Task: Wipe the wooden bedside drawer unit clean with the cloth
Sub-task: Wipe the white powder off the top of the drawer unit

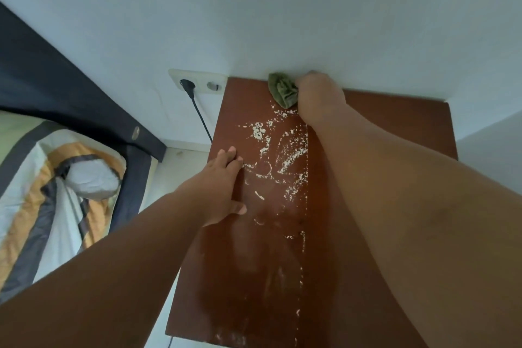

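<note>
The reddish-brown wooden top of the bedside drawer unit [395,127] fills the middle of the head view, seen from above. White powdery smears [285,150] are scattered over its middle. My right hand [319,96] is at the far edge against the wall, shut on a bunched green cloth [283,89] pressed onto the wood. Resting flat on the left edge of the top is my left hand [226,183], fingers spread, holding nothing.
A pale wall rises right behind the unit. A double socket [197,82] with a black plug and cable [202,117] sits left of the top. Bedding in orange, white and dark stripes [56,195] lies at the left.
</note>
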